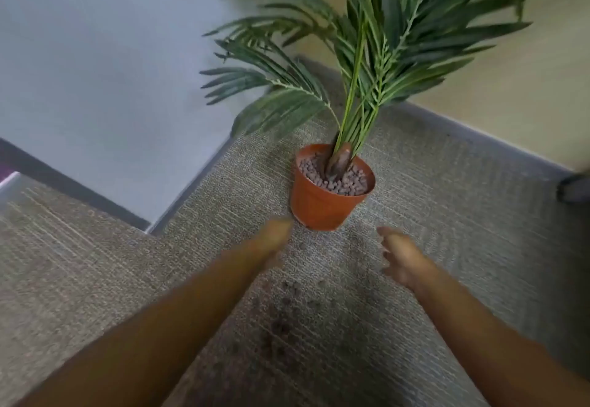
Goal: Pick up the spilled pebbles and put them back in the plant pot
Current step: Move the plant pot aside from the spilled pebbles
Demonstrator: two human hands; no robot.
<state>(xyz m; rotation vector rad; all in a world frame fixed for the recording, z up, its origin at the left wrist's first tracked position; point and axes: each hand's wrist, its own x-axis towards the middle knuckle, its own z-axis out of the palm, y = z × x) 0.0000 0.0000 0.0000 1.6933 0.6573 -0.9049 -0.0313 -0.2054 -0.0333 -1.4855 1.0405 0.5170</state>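
Observation:
An orange plant pot (pixel 314 207) stands upright on the grey carpet, filled with grey-brown pebbles (pixel 346 183) around a green palm's stem. Spilled pebbles (pixel 287 314) lie scattered on the carpet in front of the pot, blurred, between my two forearms. My left hand (pixel 271 240) is blurred and reaches just left of the pot's base; its fingers look bunched together, and whether it holds anything cannot be told. My right hand (pixel 402 259) hovers right of the pot's base with fingers spread and nothing visible in it.
A pale wall corner with a grey skirting board (pixel 188 189) stands to the left of the pot. Another skirting board (pixel 479 138) runs behind it on the right. Palm fronds (pixel 367 55) overhang the pot. A dark object (pixel 574 189) sits at the right edge.

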